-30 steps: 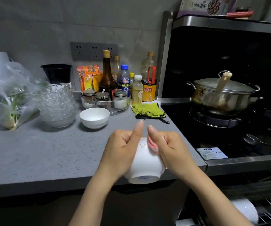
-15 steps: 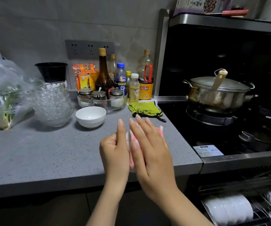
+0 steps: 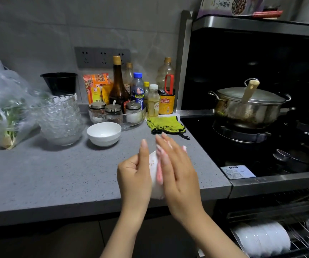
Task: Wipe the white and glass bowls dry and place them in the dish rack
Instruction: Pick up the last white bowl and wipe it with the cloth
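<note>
The left hand [image 3: 134, 175] grips the small white ceramic bowl [image 3: 156, 191] on edge above the front edge of the grey speckled countertop [image 3: 57, 179], near its right corner. The right hand [image 3: 179, 172] presses a pink-and-white cloth [image 3: 159, 170] flat against it. Risk: the bowl, probably damp, could slip from this sideways grip and fall past the edge.

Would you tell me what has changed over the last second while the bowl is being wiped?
The left hand turned the bowl from base-toward-camera to edge-on, keeping its grip. The right hand, earlier curled over the cloth at the rim, now lies flat, pressing the cloth against the bowl. The other white bowl and the glass bowls stayed put.
</note>
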Demonstrator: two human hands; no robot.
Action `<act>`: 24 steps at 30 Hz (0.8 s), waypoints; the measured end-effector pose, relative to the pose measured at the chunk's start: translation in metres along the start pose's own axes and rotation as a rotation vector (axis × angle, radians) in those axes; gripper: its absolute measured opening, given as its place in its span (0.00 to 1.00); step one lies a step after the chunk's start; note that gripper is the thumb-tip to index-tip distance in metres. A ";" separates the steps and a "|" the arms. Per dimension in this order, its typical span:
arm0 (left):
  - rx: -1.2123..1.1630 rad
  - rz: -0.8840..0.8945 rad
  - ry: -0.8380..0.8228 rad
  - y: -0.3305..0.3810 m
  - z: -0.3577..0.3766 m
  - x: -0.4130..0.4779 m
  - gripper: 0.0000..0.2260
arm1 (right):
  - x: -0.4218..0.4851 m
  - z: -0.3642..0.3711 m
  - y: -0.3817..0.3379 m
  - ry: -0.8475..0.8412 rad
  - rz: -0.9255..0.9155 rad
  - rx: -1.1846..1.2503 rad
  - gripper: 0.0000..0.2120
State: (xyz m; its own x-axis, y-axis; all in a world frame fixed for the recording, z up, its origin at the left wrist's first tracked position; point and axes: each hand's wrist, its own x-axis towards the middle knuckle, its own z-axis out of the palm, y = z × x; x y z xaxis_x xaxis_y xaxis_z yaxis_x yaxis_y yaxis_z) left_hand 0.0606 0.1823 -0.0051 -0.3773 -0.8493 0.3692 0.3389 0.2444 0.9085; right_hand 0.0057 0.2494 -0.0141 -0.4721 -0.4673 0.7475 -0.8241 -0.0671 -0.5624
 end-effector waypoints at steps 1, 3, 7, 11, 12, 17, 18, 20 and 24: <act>-0.020 -0.026 0.002 -0.001 -0.002 0.002 0.30 | 0.002 -0.003 0.002 -0.006 0.087 0.147 0.20; -0.115 -0.103 0.000 0.000 -0.004 0.005 0.33 | 0.006 -0.006 0.008 -0.020 0.286 0.390 0.19; -0.228 -0.230 -0.008 0.000 -0.009 0.006 0.23 | 0.013 -0.008 0.011 -0.046 0.509 0.697 0.12; -0.274 -0.331 -0.058 -0.006 -0.014 0.008 0.19 | 0.017 -0.015 0.009 -0.068 0.623 0.823 0.17; -0.277 -0.345 -0.074 -0.007 -0.016 0.008 0.20 | 0.018 -0.018 0.009 -0.091 0.633 0.807 0.19; -0.144 -0.221 -0.257 -0.006 -0.022 0.015 0.22 | 0.020 -0.025 0.019 -0.127 0.592 0.716 0.27; -0.081 -0.168 -0.303 -0.004 -0.022 0.015 0.23 | 0.022 -0.027 0.022 -0.139 0.562 0.721 0.26; 0.039 -0.068 -0.383 -0.003 -0.024 0.017 0.25 | 0.025 -0.032 0.025 -0.202 0.462 0.685 0.25; 0.326 0.180 -0.510 0.004 -0.017 0.021 0.31 | 0.025 -0.032 0.022 -0.310 0.221 0.238 0.25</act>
State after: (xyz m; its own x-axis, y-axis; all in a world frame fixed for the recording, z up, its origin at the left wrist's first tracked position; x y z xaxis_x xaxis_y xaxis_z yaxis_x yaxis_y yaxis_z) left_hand 0.0686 0.1575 0.0026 -0.7296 -0.4711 0.4957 0.1854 0.5614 0.8065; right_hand -0.0340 0.2647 0.0038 -0.4827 -0.7330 0.4794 -0.6020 -0.1199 -0.7895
